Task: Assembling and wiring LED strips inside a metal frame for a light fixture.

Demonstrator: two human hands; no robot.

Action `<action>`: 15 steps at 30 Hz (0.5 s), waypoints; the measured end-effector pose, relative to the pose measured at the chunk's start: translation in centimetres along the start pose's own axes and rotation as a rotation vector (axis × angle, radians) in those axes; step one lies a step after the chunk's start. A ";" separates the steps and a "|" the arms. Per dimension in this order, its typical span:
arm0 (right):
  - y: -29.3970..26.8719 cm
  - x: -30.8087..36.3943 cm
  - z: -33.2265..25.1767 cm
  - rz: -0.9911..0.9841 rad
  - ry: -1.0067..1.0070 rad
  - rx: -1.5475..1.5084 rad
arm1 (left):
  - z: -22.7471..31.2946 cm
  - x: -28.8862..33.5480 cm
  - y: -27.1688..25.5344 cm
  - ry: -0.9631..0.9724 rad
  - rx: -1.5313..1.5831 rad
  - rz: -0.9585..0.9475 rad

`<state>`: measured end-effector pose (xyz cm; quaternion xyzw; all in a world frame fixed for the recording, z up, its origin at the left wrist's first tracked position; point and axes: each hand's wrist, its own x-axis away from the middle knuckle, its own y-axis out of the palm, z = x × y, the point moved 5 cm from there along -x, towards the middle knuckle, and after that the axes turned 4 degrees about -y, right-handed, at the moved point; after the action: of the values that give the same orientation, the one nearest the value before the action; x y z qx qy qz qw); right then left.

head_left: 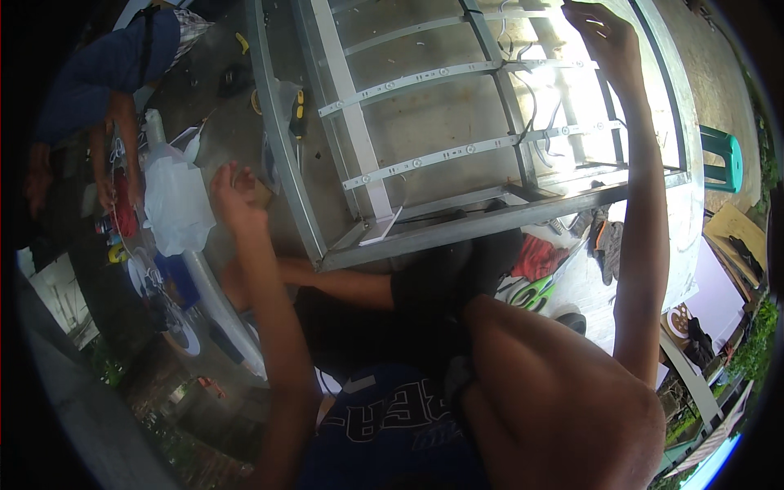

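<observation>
Before me lies a grey metal frame with crossbars. White LED strips run across it, and a long white flat strip crosses their left ends. Dark wires loop between the strips near the middle bar. My right hand reaches over the far right of the frame, its fingers pinched together; what they hold, if anything, is too small to make out. Left of the frame, my left hand hangs in the air with loosely curled fingers apart, no object visible in it.
Green-handled scissors, a red cloth and a grey glove lie by my knee. A yellow-black screwdriver lies beyond the left rail. A white plastic bag is at left, where another person bends over. A green stool stands right.
</observation>
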<state>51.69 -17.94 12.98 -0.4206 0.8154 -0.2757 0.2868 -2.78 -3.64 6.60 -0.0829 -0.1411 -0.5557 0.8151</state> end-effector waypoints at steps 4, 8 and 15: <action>-9.1 -0.4 2.4 0.383 -0.122 -0.019 | 11.7 1.7 7.4 0.484 0.036 -0.067; -10.8 1.6 10.2 0.370 0.093 0.088 | 14.1 9.6 21.8 0.647 0.004 -0.611; -7.6 1.6 10.3 -0.079 0.159 0.568 | -0.2 23.2 43.2 0.687 -0.470 -1.365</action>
<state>62.12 -25.19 10.80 -0.3320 0.7084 -0.5359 0.3174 45.33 -8.28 14.86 0.0282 0.2191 -0.9415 0.2543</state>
